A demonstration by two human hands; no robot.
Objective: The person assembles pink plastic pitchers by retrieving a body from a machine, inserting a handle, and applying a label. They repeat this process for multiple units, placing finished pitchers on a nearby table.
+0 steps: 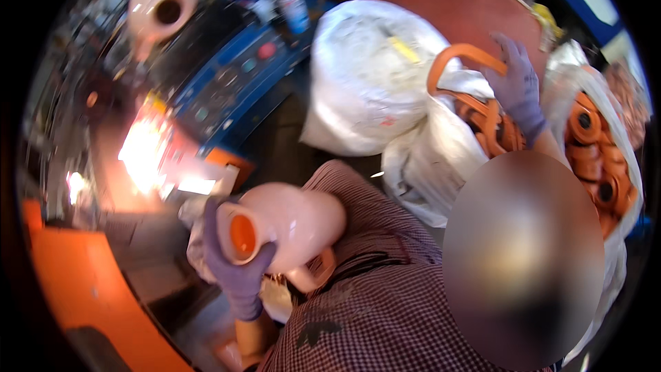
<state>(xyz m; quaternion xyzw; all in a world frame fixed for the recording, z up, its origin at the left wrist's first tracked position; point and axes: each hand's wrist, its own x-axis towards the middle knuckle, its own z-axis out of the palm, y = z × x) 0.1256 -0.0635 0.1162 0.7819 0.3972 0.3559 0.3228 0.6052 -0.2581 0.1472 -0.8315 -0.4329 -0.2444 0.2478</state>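
My left hand (237, 262), in a purple-grey glove, is wrapped round the mouth of a glossy pink plastic jug (303, 224). The jug lies tilted against my checked clothing, its round opening towards the hand and orange inside. Off to the far right, my gloved right hand (516, 86) grips one end of a curved orange plastic handle (454, 55). That handle is raised above a white sack (430, 158) with more orange handles (482, 120) in it. The right thumb and its contact with the handle are partly blurred.
A large white sack (372, 83) stands beside the handles. At right, another sack holds orange ring-shaped parts (602, 158). Left are a blue machine panel (234, 76), a second pink jug (148, 10), a bright glow (144, 151) and an orange panel (89, 289). A spray can (295, 10) stands behind.
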